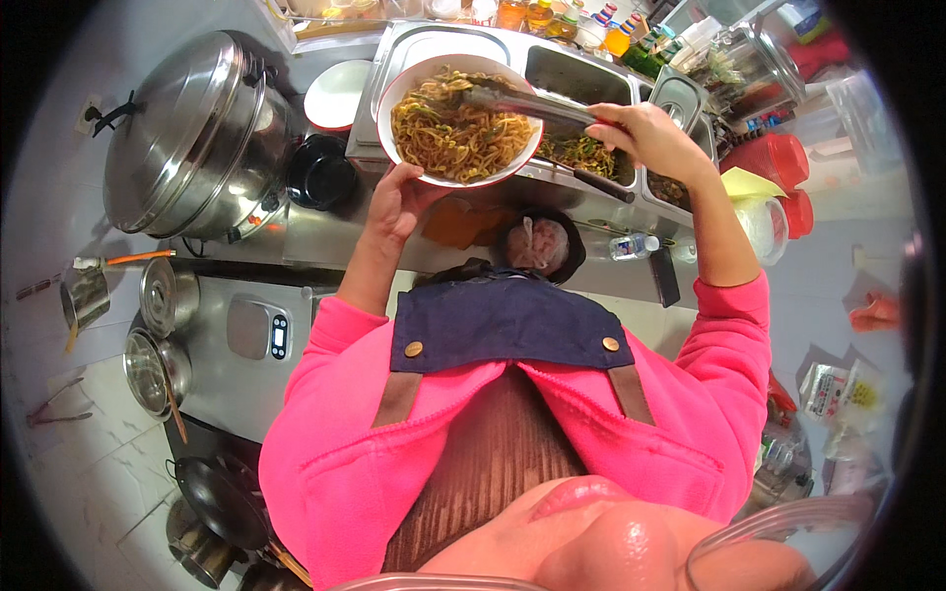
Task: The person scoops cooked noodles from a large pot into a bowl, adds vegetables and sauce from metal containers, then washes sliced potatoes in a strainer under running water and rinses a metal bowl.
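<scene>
My left hand [401, 201] grips the lower left rim of a red-edged white bowl [408, 83], its thumb over the edge. Brown-sauced noodles [469, 144] mixed with what look like bean sprouts fill the bowl. In my right hand [654, 142] is a pair of metal tongs [532, 102], whose tips rest among the noodles. Behind the right hand, a steel food pan [628, 89] contains more sprouts and greens [580, 154]. A dark-handled utensil [602, 185] sticks out of that pan towards me.
A large lidded steel steamer [196, 140] stands left, beside a black pot [319, 173] and a white bowl [336, 89]. Sauce bottles [562, 22] line the back. Right are a water bottle [632, 247], a phone [664, 277] and red containers [768, 162]. A digital scale [259, 327] sits lower left.
</scene>
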The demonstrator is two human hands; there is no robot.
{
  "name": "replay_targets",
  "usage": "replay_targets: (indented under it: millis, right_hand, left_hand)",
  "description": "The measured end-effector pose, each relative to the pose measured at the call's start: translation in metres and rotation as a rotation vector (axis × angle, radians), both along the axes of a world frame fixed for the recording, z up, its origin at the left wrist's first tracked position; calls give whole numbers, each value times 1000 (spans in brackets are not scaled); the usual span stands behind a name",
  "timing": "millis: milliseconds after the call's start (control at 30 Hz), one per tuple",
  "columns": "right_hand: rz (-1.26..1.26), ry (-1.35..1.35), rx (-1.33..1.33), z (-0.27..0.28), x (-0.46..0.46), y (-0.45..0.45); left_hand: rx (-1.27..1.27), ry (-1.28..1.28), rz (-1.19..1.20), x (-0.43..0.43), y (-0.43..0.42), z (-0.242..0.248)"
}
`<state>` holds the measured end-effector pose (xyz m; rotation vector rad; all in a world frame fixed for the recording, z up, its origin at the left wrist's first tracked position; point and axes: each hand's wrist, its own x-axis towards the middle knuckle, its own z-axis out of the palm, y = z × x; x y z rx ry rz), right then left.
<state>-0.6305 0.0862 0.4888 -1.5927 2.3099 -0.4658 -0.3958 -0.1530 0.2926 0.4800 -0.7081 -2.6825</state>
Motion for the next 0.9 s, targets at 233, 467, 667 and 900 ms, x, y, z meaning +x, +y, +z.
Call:
replay_targets:
  millis: [233, 467, 667, 900]
  right_hand:
    - [104, 387, 3, 20, 11, -7]
    - [272, 503, -15, 37, 10, -23]
    - [216, 807, 80, 53, 12, -25]
    - [268, 496, 26, 20, 6, -45]
  left_hand:
    - [52, -53, 64, 17, -14, -4]
    - [-74, -86, 35, 35, -16, -1]
    - [-47, -93, 0, 37, -13, -9]
    - [-71, -131, -42, 34, -8, -17]
